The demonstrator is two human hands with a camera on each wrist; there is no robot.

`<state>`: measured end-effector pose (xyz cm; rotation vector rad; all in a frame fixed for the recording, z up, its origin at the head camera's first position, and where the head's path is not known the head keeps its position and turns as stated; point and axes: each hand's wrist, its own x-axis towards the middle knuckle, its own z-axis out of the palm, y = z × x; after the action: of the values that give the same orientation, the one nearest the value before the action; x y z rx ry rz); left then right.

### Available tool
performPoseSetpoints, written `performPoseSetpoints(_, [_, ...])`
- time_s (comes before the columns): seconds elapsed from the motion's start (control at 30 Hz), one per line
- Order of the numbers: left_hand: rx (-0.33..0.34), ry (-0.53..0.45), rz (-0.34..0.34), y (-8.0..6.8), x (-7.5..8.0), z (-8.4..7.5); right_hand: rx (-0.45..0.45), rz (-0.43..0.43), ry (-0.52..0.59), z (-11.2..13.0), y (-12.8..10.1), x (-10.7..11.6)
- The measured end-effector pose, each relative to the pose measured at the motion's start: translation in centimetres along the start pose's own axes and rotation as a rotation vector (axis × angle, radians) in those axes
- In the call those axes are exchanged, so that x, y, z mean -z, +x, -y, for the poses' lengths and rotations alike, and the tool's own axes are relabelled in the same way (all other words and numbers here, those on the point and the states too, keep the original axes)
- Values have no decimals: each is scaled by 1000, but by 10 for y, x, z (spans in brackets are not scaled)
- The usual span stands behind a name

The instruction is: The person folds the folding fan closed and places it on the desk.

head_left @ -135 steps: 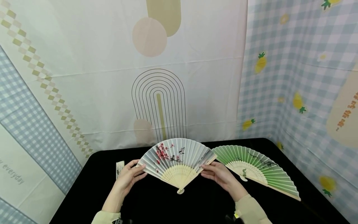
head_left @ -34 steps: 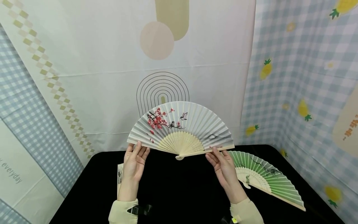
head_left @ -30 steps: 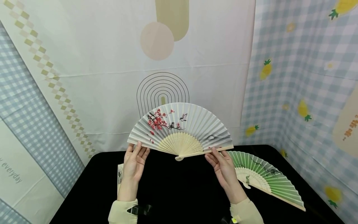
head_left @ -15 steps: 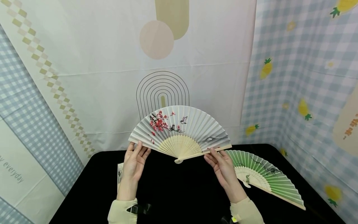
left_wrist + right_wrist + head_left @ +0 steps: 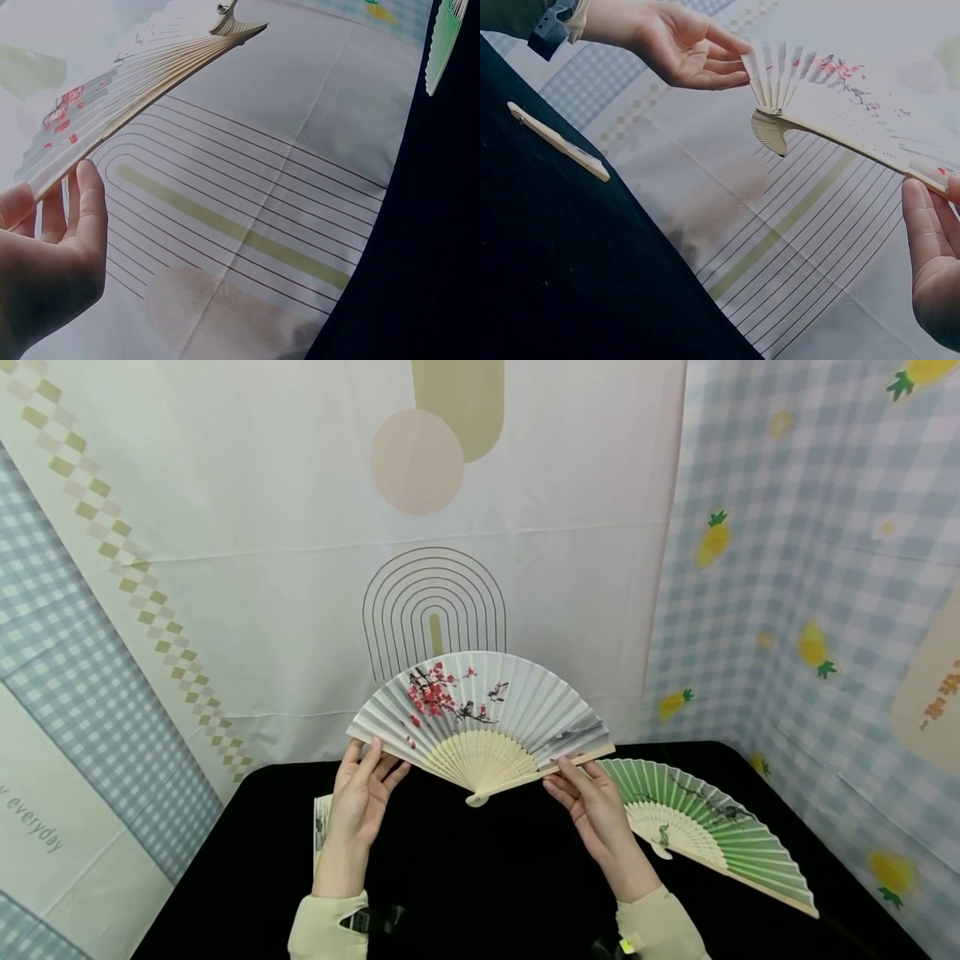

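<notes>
A white folding fan (image 5: 517,710), spread wide and painted with red blossoms and small birds, is held up over the table's far side. My left hand (image 5: 360,802) pinches its left outer edge between thumb and fingers. At the opposite end, the right hand (image 5: 596,814) pinches the pale outer rib. The rivet end points down toward me, between the two hands. In the left wrist view the fan's bamboo ribs (image 5: 169,71) run up from the fingers to the pivot. The right wrist view shows both hands gripping the fan (image 5: 840,139) at its two ends.
On the black table (image 5: 480,893), a green folding fan (image 5: 738,827) lies spread at the right, behind the right hand. A folded fan (image 5: 559,142) rests at the left, partly hidden by the left forearm in the head view. A white cloth backdrop (image 5: 285,635) rises behind.
Since the earliest frame the white fan has been raised and spread wider. Over the last second both hands have kept their hold while it sank a little and its spread narrowed slightly.
</notes>
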<state>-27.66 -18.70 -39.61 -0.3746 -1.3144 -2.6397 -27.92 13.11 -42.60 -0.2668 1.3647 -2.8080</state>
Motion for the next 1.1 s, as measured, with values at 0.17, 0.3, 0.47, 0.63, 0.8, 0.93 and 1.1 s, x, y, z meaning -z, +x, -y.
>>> performPoseSetpoints(0.17, [12, 18, 5, 0, -2, -2, -11, 0, -10, -1, 1, -1])
performPoseSetpoints(0.3, [16, 37, 13, 0, -3, -2, -19, -2, -16, 0, 1, -2])
performPoseSetpoints(0.47, [16, 68, 31, -2, -1, -2, -40, -8, -14, 0, 0, -1])
performPoseSetpoints(0.63, [20, 82, 36, -3, 0, -2, -49, -1, -9, 0, -1, 0])
performPoseSetpoints(0.8, [31, 98, 37, -2, -2, -1, -48, 11, -11, -1, -1, 1])
performPoseSetpoints(0.93, [49, 124, 30, -2, -3, -1, -56, 14, -21, -1, -1, 1])
performPoseSetpoints(1.1, [61, 154, 33, -2, -3, -2, -63, 22, -39, -2, 0, 1])
